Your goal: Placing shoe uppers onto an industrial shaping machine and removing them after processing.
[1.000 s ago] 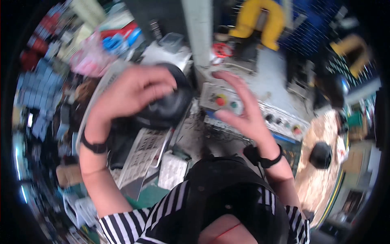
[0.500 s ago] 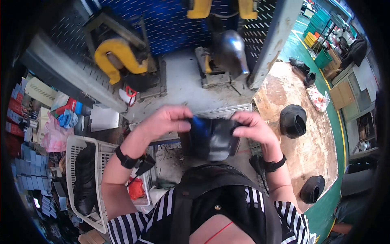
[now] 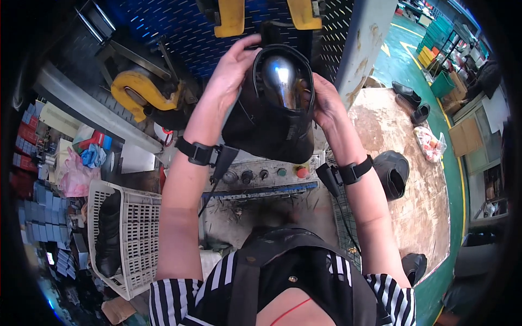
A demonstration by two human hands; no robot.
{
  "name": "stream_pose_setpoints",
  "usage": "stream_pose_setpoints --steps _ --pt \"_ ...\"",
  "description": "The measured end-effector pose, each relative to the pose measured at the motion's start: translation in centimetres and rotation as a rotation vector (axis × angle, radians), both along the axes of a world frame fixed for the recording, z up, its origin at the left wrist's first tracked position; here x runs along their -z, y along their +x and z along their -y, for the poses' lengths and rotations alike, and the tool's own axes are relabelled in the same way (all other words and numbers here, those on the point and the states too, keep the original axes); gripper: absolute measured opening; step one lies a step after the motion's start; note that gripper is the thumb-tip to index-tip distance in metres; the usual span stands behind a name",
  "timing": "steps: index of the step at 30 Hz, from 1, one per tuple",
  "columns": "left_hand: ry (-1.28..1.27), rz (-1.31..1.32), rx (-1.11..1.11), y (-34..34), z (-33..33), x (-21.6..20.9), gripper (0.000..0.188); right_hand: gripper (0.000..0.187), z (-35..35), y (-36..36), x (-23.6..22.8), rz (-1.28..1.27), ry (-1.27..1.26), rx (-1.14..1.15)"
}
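Note:
A black leather shoe upper hangs around a shiny rounded metal form, which shows through its opening. My left hand grips the upper's left edge, its fingers curled over the rim. On the other side, my right hand is closed on the right edge, with some fingertips hidden behind the leather. Yellow clamp arms stand just beyond the form. Below the upper is a control panel with knobs and a red button.
Left of the form is another yellow clamp. A white plastic crate with black shoe pieces stands at lower left. On the right, a worn wooden table carries black shoe uppers and a plastic bag. A grey post rises beside the form.
Both hands have moved forward, away from my body, carrying the upper from above the panel's near side to the metal form. The upper now surrounds the form with its opening facing up.

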State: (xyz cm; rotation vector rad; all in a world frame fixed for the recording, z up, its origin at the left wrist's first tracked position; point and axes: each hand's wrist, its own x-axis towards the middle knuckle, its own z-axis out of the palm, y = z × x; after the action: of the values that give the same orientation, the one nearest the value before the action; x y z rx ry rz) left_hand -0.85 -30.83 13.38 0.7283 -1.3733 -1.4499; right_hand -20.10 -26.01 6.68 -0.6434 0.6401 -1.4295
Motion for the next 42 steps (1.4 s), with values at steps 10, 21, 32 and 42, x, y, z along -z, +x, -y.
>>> stream_pose_setpoints --steps 10,21,32,42 --pt "-1.043 0.501 -0.131 0.2 1.1 -0.1 0.037 0.05 -13.8 2.4 7.4 0.094 0.147 0.054" --pt "-1.15 0.456 -0.309 1.0 -1.6 1.9 0.05 0.049 -5.8 10.5 13.1 0.173 0.262 0.661" --pt "-0.982 0.477 -0.249 6.6 -5.6 7.0 0.037 0.039 5.8 3.7 20.9 -0.999 -0.228 1.194" --pt "-0.453 0.559 -0.339 18.8 -11.0 15.9 0.024 0.029 7.0 2.4 21.6 -1.49 -0.162 1.274"
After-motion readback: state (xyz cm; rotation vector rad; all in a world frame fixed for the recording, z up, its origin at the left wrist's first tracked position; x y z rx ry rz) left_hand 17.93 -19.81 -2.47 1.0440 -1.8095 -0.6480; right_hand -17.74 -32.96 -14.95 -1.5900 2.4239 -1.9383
